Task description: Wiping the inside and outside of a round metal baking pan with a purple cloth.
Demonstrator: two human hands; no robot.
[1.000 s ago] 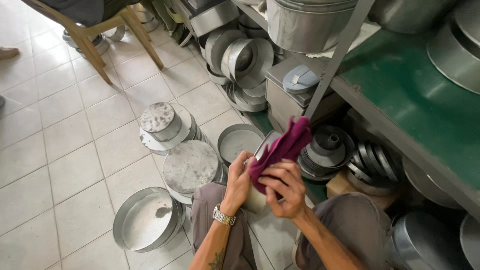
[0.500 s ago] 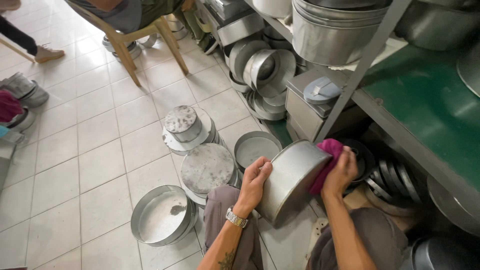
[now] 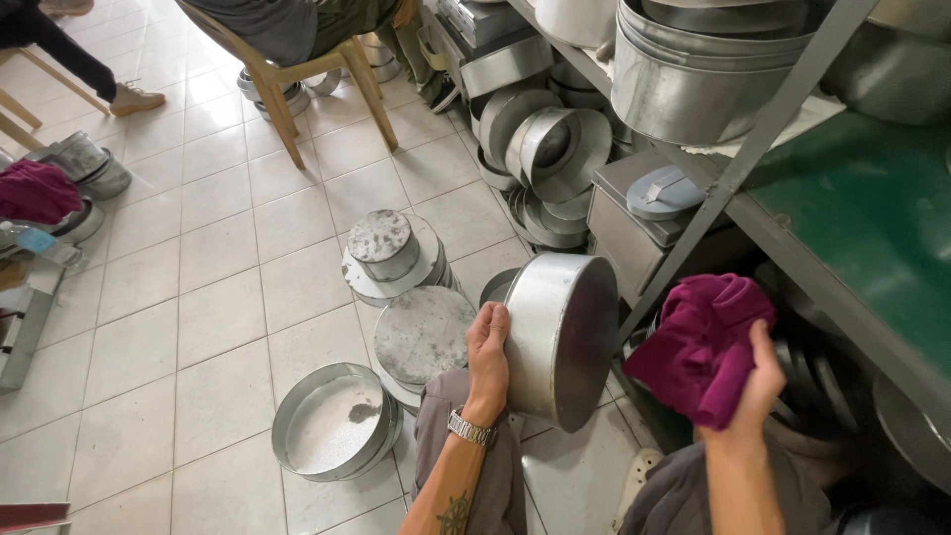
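We are mid-wipe on a round metal pan (image 3: 560,337), tipped on edge over our lap beside the green shelf (image 3: 872,208). Our left hand (image 3: 487,355) steadies it, fingers closed around its side wall. Our right hand (image 3: 758,381) is just off the pan, fingers clutching a magenta cloth (image 3: 703,342). Next, we judge, the cloth must meet the pan's face squarely while the left hand braces.

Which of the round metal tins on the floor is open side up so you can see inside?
The shallow round tin at lower left, beside the person's knee. Its open side faces up; the two stacks behind it show only flat bottoms.
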